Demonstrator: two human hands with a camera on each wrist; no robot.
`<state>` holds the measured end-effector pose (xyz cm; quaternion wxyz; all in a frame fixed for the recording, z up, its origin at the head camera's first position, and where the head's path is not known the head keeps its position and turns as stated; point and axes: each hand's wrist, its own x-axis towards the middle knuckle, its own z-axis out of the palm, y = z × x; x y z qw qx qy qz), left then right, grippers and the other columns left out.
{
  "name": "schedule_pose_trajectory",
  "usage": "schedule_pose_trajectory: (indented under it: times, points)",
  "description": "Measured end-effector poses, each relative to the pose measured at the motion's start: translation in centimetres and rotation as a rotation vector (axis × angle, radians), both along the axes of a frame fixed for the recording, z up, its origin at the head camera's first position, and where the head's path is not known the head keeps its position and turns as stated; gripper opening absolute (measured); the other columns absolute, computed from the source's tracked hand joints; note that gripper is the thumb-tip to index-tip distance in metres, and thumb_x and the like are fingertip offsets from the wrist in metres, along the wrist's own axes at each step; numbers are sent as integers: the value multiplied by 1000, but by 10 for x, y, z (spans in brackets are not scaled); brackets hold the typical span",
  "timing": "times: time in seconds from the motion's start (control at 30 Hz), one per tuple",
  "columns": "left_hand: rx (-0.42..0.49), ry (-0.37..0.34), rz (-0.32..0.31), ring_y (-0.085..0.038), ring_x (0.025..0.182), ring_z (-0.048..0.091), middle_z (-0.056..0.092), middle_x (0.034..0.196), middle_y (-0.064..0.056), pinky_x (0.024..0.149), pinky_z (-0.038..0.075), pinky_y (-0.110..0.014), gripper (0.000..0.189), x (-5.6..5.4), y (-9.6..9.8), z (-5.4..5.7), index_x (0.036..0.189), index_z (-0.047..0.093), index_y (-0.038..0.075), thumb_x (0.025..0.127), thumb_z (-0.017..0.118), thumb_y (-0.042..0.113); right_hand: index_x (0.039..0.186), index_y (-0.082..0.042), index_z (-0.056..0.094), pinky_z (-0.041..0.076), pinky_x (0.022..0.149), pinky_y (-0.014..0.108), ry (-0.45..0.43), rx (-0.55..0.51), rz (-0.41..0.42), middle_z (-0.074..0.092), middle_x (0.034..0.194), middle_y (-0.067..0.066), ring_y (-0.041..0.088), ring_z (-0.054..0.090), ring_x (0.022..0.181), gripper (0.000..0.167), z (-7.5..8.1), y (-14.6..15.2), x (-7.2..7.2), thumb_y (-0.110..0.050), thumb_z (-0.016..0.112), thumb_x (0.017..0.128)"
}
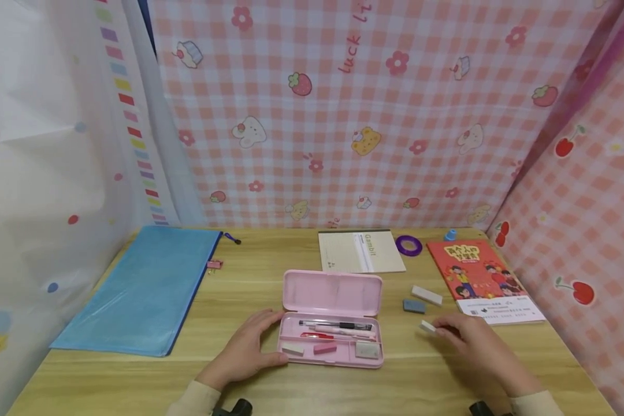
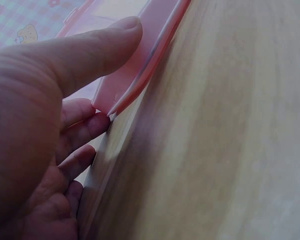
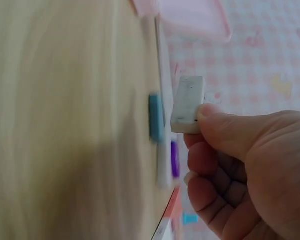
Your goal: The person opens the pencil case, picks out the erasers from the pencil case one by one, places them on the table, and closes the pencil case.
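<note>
A pink pencil case (image 1: 333,296) stands on the table with its lid up. My left hand (image 1: 247,349) holds its left end, thumb at the front corner and fingers by the side. Inside lie a black pen (image 1: 338,325), a red pen (image 1: 317,335) and a pale pen; the front compartments hold a white eraser (image 1: 293,349), a pink eraser (image 1: 325,348) and a grey-white eraser (image 1: 367,350). To the right of the case, my right hand (image 1: 475,344) pinches a small white eraser (image 3: 188,102) between thumb and fingers, above the table.
A blue-grey eraser (image 1: 413,306) and a long white eraser (image 1: 427,295) lie beyond the right hand. Behind are a notebook (image 1: 343,254), purple tape (image 1: 408,245) and a red book (image 1: 478,271). A blue zip folder (image 1: 140,294) lies left, near a pink clip (image 1: 215,264).
</note>
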<state>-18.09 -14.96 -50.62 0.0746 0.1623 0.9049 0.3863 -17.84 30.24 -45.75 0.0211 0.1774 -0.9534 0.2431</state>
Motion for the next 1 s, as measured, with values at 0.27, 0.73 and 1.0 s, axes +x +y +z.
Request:
schedule_pose_trajectory:
  times: [0.27, 0.73, 1.0]
  points:
    - [4, -9, 15, -35, 138, 30, 38, 149, -14, 110, 26, -60, 88, 1, -2, 3, 143, 46, 17, 72, 77, 56, 97, -18, 71, 53, 70, 28, -47, 43, 1, 68, 92, -10, 2, 58, 81, 8, -7, 16, -9, -15, 66, 91]
    - [-1, 15, -2, -34, 138, 31, 38, 149, -13, 110, 27, -59, 89, -1, 0, -2, 143, 45, 17, 71, 76, 59, 101, -14, 73, 54, 75, 32, -74, 26, -32, 69, 97, -5, 9, 61, 87, 13, -16, 15, -18, -10, 63, 92]
    - [13, 23, 2, -36, 137, 32, 39, 148, -15, 109, 27, -59, 88, 0, -1, -2, 143, 46, 17, 71, 77, 58, 100, -15, 72, 50, 67, 25, -55, -29, -55, 68, 95, -5, 4, 56, 79, 13, -21, 11, -23, -9, 66, 90]
